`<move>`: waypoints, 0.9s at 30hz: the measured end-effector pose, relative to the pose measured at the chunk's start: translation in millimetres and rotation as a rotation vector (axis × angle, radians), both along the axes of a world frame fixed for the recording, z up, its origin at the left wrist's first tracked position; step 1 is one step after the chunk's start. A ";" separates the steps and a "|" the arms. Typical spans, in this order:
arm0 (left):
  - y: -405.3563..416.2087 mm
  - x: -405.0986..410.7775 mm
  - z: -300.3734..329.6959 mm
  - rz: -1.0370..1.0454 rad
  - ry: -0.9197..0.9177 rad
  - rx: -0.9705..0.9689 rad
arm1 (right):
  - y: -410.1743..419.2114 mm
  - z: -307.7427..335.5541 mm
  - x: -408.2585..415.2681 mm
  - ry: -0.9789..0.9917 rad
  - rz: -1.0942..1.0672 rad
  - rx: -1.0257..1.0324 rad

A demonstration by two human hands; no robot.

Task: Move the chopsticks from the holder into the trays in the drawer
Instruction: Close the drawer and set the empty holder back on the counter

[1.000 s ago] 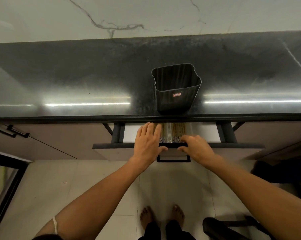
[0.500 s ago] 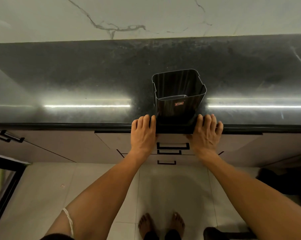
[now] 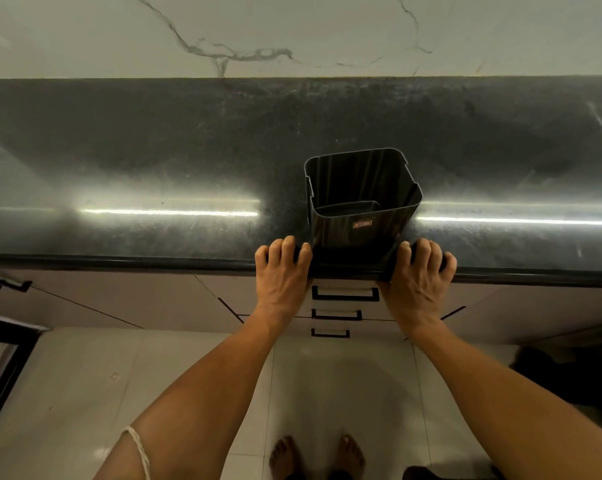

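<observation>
On the dark countertop [image 3: 154,150], head view: one black holder [image 3: 361,202], upright, near the front edge, open top showing no chopsticks inside. Left hand [image 3: 284,271]: fingers curled over the counter edge just left of the holder, gripping the edge only. Right hand [image 3: 419,275]: likewise curled over the edge just right of the holder. Below, between the hands: drawer fronts shut, top drawer handle [image 3: 345,294] visible. Bare feet on tiled floor [image 3: 85,393].
</observation>
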State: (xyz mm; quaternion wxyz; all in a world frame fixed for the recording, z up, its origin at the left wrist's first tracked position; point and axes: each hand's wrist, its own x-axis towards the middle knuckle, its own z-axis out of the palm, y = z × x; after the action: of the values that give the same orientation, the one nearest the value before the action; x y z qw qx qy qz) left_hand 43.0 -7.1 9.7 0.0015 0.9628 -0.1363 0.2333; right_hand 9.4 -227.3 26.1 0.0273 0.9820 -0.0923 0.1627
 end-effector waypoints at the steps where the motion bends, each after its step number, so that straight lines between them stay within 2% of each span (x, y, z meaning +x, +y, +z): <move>1: -0.8 0.7 0.2 0.003 -0.003 -0.007 | 0.4 -1.0 0.7 -0.007 -0.012 -0.009; 6: -4.5 0.5 3.8 0.044 0.040 -0.030 | -1.4 3.2 -0.7 0.082 0.006 -0.032; 12: 6.6 -13.5 15.8 -0.067 0.225 -0.064 | -6.7 18.9 -17.6 0.263 0.083 0.140; 14: 12.6 -17.0 28.7 -0.108 0.270 -0.211 | -11.7 29.4 -18.6 0.241 0.142 0.293; 15: 14.3 -18.0 36.0 -0.117 0.305 -0.330 | -13.3 37.3 -17.3 0.201 0.152 0.448; 18: 9.4 -18.4 59.2 -0.089 0.470 -0.852 | -8.3 64.4 -7.8 0.071 0.018 1.045; 20: 1.1 -18.8 76.3 -0.100 0.573 -1.160 | 1.8 77.5 -2.9 0.006 -0.053 1.286; 23: -12.7 -18.4 97.4 -0.160 0.668 -1.345 | 16.8 90.6 2.4 -0.018 -0.004 1.517; 27: -25.8 -14.5 112.0 -0.223 0.771 -1.491 | 28.4 94.6 10.4 -0.007 0.064 1.585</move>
State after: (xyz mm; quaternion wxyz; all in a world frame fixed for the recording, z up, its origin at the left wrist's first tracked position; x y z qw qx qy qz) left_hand 28.5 -32.9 121.7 0.7055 0.7031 -0.0311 -0.0839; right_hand 19.8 -198.8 120.7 -0.6851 0.7104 -0.1523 0.0523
